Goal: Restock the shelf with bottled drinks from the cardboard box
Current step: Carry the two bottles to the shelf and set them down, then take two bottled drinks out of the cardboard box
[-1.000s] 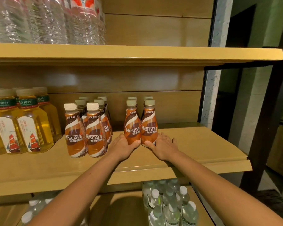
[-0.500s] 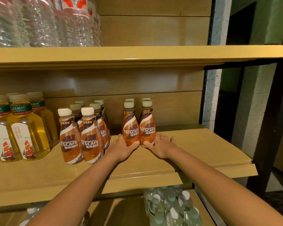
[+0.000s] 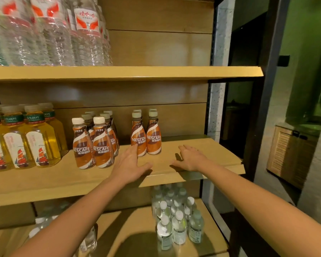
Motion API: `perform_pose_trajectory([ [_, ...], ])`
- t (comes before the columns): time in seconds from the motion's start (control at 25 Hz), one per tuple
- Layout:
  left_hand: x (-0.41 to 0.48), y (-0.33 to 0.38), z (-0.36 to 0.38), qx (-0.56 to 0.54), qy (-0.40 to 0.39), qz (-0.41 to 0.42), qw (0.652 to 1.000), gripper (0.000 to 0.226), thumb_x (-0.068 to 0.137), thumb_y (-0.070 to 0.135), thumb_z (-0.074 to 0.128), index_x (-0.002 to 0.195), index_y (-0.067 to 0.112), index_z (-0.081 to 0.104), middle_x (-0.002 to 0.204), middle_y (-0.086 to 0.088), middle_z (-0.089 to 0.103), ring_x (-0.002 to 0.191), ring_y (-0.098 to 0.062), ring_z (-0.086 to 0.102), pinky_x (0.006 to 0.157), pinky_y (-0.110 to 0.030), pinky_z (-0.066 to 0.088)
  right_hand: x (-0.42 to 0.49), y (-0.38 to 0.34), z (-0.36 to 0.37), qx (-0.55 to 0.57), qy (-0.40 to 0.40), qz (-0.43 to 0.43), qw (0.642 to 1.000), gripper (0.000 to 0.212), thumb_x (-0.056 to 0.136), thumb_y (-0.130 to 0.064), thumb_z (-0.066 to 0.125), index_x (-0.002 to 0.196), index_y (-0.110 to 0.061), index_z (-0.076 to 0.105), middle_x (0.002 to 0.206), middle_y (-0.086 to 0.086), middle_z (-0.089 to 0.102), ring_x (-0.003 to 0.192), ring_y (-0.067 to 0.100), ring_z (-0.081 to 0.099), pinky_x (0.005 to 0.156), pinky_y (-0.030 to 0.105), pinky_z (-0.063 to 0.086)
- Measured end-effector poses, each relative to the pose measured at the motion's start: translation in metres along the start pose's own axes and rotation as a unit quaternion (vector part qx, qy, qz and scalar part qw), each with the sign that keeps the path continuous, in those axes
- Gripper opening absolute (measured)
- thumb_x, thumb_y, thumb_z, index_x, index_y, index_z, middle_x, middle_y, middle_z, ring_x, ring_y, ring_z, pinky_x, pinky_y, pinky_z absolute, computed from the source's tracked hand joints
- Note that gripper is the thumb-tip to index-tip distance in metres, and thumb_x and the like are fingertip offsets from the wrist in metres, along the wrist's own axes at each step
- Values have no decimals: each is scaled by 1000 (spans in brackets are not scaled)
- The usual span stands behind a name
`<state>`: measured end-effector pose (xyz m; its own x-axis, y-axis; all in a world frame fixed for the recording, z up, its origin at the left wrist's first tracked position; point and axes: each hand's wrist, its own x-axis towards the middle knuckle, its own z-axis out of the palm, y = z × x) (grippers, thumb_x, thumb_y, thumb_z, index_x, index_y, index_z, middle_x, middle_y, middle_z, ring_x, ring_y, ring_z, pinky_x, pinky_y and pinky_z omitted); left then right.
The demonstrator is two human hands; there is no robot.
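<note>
Both hands, left hand [image 3: 130,164] and right hand [image 3: 190,159], were open and empty at six o'clock of the coffee bottles [image 3: 146,138], which looked light, stiff, smooth, best gripped at the waist.

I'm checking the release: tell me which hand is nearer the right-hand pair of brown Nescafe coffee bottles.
Left. The left hand is open, its fingertips at the base of the right-hand pair of brown Nescafe coffee bottles. The right hand lies open on the wooden shelf, clearly off to their right.

Dim room: a speckled grey pillar [image 3: 218,101] beside a green wall [image 3: 308,58], with a slatted wooden cabinet [image 3: 287,156] below.
</note>
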<state>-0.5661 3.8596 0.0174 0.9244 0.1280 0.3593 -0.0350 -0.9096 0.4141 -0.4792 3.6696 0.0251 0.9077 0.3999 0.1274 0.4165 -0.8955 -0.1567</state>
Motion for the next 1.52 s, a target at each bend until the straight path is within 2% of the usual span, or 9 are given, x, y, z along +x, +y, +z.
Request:
perform_pose_trajectory([
  [0.12, -20, 43, 0, 27, 2, 105, 994, 79, 84, 57, 55, 144, 13, 30, 147, -7, 39, 133, -22, 37, 107, -34, 33, -41, 22, -13, -27, 29, 12, 999, 67, 90, -52, 49, 138, -7, 36, 142, 16, 44, 129, 32, 42, 105, 44, 38],
  [0.24, -34, 107, 36, 34, -63, 200, 977, 85, 85, 62, 49, 148, 12, 22, 152, -8, 30, 138, -24, 29, 113, -36, 24, -108, 66, -19, -71, 66, 54, 994, 55, 92, -48, 46, 132, -10, 45, 134, 12, 53, 120, 31, 50, 98, 42, 43],
  [0.36, -47, 196, 84, 2, -137, 284, 949, 88, 83, 67, 46, 149, 15, 21, 154, -6, 27, 140, -24, 27, 114, -37, 24, -199, 135, -32, -117, 73, 144, 980, 56, 93, -46, 46, 138, -13, 40, 137, 10, 50, 123, 29, 47, 100, 42, 41],
  [0.56, -106, 371, 149, -52, -211, 413, 884, 82, 83, 66, 47, 146, 16, 29, 150, -5, 35, 137, -23, 33, 114, -39, 27, -372, 268, -69, -131, 82, 360, 920, 58, 92, -46, 48, 141, -17, 36, 145, 8, 42, 131, 29, 41, 107, 43, 35],
  [0.76, -176, 530, 204, -118, -276, 490, 819, 56, 85, 53, 57, 134, 27, 46, 140, 1, 50, 128, -20, 46, 106, -41, 37, -514, 371, -94, -129, 91, 480, 863, 59, 90, -47, 51, 140, -18, 38, 145, 7, 42, 131, 28, 42, 108, 45, 35],
  [1.0, -230, 715, 273, -93, -265, 487, 827, 78, 83, 61, 53, 144, 16, 33, 150, -7, 36, 134, -27, 39, 106, -43, 36, -626, 503, -145, -157, 87, 484, 857, 63, 91, -46, 51, 143, -15, 34, 147, 7, 40, 132, 29, 40, 109, 45, 35],
  [1.16, -246, 817, 318, -91, -272, 481, 828, 79, 83, 60, 54, 143, 14, 33, 148, -9, 39, 132, -29, 41, 102, -42, 38, -673, 592, -172, -162, 74, 486, 855, 64, 91, -47, 50, 144, -16, 32, 147, 7, 41, 130, 29, 42, 107, 44, 37],
  [1.36, -247, 922, 386, -74, -275, 510, 811, 77, 83, 58, 56, 141, 12, 35, 144, -11, 43, 127, -30, 45, 99, -41, 40, -703, 700, -176, -150, 68, 492, 855, 61, 92, -44, 50, 143, -15, 33, 146, 8, 41, 130, 29, 42, 106, 43, 38],
  [1.52, -226, 1003, 455, -77, -268, 551, 787, 73, 81, 56, 58, 134, 9, 40, 140, -12, 44, 117, -30, 50, 91, -40, 45, -708, 804, -171, -136, 24, 484, 864, 66, 92, -44, 51, 146, -15, 28, 150, 7, 35, 134, 27, 38, 109, 43, 35],
])
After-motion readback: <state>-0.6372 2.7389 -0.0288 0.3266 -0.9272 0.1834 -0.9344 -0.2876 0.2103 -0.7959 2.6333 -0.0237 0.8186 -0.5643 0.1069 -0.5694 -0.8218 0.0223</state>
